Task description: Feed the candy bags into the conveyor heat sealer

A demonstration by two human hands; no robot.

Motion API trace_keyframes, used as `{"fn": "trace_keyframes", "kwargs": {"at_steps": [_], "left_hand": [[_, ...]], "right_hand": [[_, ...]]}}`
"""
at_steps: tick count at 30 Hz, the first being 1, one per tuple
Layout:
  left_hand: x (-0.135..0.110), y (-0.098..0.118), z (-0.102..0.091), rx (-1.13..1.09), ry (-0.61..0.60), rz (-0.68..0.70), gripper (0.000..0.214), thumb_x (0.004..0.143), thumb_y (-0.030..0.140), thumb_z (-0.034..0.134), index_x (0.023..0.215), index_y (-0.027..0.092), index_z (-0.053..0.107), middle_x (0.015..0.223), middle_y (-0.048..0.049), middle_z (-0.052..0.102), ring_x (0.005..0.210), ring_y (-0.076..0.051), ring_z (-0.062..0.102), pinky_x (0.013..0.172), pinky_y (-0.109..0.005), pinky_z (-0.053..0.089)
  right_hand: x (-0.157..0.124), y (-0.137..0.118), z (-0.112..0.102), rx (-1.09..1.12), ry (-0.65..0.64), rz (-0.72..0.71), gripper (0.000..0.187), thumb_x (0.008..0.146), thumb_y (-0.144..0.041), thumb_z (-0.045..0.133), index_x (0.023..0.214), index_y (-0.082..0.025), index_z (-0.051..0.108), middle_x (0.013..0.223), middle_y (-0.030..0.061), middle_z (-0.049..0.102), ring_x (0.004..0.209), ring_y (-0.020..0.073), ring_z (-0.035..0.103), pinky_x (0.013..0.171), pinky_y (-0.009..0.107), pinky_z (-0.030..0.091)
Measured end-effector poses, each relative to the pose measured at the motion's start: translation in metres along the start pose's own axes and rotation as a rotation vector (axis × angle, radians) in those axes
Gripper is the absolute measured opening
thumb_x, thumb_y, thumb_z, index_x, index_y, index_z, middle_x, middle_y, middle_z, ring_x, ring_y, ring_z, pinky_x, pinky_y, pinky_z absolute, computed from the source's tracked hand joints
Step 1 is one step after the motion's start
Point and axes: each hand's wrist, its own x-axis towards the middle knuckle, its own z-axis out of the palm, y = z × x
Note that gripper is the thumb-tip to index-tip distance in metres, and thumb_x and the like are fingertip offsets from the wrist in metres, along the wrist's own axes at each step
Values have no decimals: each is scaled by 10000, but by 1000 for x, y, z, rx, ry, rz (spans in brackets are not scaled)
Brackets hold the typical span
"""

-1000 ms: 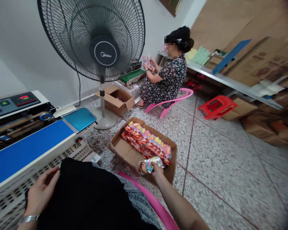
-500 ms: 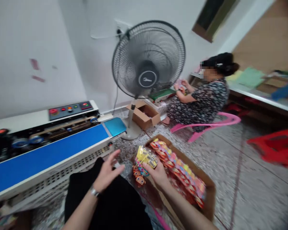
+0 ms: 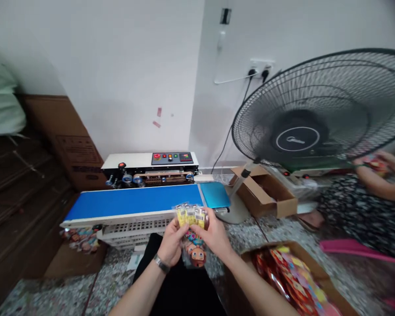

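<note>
Between my two hands is a small fanned bunch of clear plastic packets [image 3: 195, 253], with yellow barcoded tops and a cartoon face on the front. My left hand [image 3: 172, 242] pinches the bunch on its left side, thumb over the yellow part. On the opposite side my right hand [image 3: 216, 235] grips it, thumb across the front. The packets hang above my dark-clothed lap, close in front of the sealing machine's blue conveyor belt [image 3: 134, 201]. What lies inside the packets I cannot make out.
The machine's control panel [image 3: 172, 158] has lit buttons. At right stand a large fan [image 3: 296, 136] and an opened carton [image 3: 266, 193]. A carton of colourful packets [image 3: 292, 281] sits by my right arm. A co-worker's hand [image 3: 386, 164] shows at the right edge.
My view has swung left towards the machine. My right hand has brought the packets away from the carton, and my left hand, open before, now holds them too.
</note>
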Motion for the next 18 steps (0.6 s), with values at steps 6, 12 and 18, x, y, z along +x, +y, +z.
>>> {"fn": "trace_keyframes", "kwargs": {"at_steps": [6, 12, 18], "left_hand": [[6, 6, -9, 77, 57, 91, 443, 590, 108, 748, 992, 171, 572, 972, -72, 680, 844, -193, 633, 773, -319, 471], [17, 6, -15, 34, 160, 148, 420, 602, 110, 739, 980, 167, 564, 952, -74, 684, 835, -203, 642, 780, -343, 479], [34, 10, -20, 24, 250, 158, 350, 664, 229, 706, 979, 146, 579, 985, -102, 683, 850, -198, 644, 787, -330, 482]], "right_hand": [[14, 7, 18, 122, -62, -48, 415, 723, -321, 613, 1093, -210, 460, 882, 27, 658, 734, 170, 617, 667, 271, 485], [21, 20, 34, 332, -82, -15, 261, 755, -341, 594, 951, -190, 510, 832, 29, 626, 728, 161, 589, 659, 269, 485], [46, 34, 43, 536, -15, 33, 236, 754, -391, 601, 846, -194, 508, 798, 16, 618, 741, 154, 581, 679, 266, 472]]}}
